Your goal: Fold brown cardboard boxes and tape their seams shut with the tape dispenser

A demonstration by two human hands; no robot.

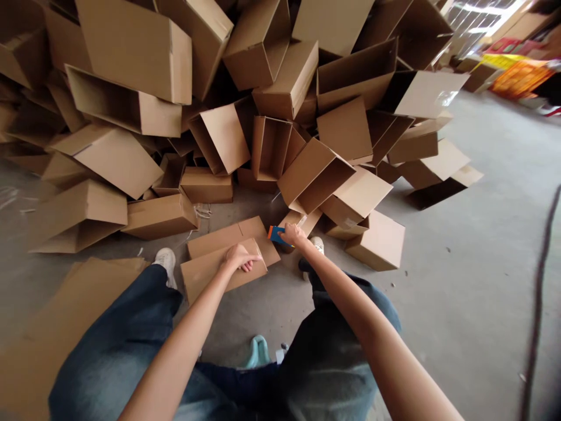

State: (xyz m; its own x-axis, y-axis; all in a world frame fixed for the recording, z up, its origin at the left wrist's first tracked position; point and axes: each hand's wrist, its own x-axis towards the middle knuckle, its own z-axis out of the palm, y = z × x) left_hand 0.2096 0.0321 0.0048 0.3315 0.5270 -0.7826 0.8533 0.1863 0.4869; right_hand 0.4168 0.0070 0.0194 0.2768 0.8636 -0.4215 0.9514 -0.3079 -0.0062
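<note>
Between my feet, a cardboard box (pixel 210 275) lies on the floor with a flap spread out at its far side. My left hand (pixel 239 257) rests on top of it, fingers curled against the cardboard and one digit stretched toward the right edge. Just past the box's right end, my right hand (pixel 293 234) is closed around a blue tape dispenser (pixel 277 235) with an orange end. My fingers cover part of the dispenser, so its roll cannot be made out.
A big heap of open cardboard boxes (pixel 228 140) fills the far side. Flat cardboard sheets (pixel 79 316) lie at the left. A turquoise object (pixel 258 351) is below me. A dark cable-like line (pixel 541 286) crosses the floor at right; orange goods (pixel 521 76) stand farther back.
</note>
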